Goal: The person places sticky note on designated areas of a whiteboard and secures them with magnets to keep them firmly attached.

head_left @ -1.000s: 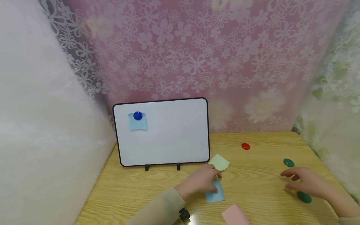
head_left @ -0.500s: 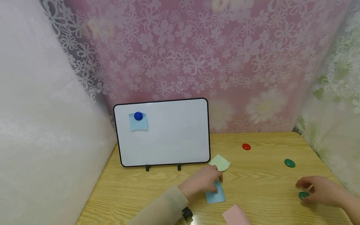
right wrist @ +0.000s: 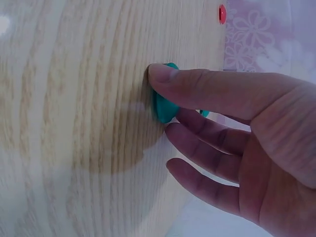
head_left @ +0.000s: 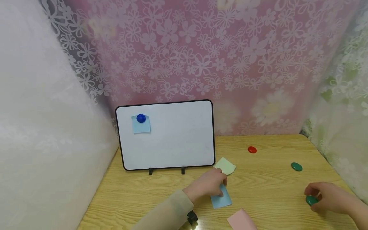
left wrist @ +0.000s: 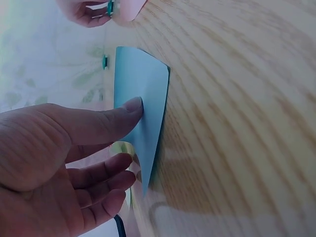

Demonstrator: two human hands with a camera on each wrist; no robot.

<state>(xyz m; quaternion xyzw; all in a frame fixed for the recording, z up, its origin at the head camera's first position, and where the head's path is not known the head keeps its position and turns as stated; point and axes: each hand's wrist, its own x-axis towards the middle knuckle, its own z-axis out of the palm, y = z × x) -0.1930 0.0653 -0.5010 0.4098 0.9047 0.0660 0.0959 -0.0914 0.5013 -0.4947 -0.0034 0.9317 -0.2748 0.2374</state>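
My left hand (head_left: pixel 207 182) pinches a light blue sticky note (head_left: pixel 223 200) low over the table. In the left wrist view the thumb lies on the face of that note and its lower part curves toward the wood. My right hand (head_left: pixel 330 198), at the right side, grips a round green magnet (right wrist: pixel 165 107) at its edge between thumb and fingers, close to the tabletop. A pale green sticky note (head_left: pixel 226 165) lies just beyond my left hand. Nearer to me is a pink sticky note (head_left: pixel 242 220), partly cut off by the frame.
A whiteboard (head_left: pixel 178 137) on small black feet stands at the back left. On it a blue magnet (head_left: pixel 141 118) holds another blue note (head_left: pixel 141 128). A red magnet (head_left: pixel 252 149) and a second green magnet (head_left: pixel 296 166) lie on the wooden table (head_left: pixel 267 185). Patterned curtains hang around.
My right hand has moved right and toward me, from above the near green magnet to gripping it. The left hand stays nearly in place, and its blue note has shifted slightly.
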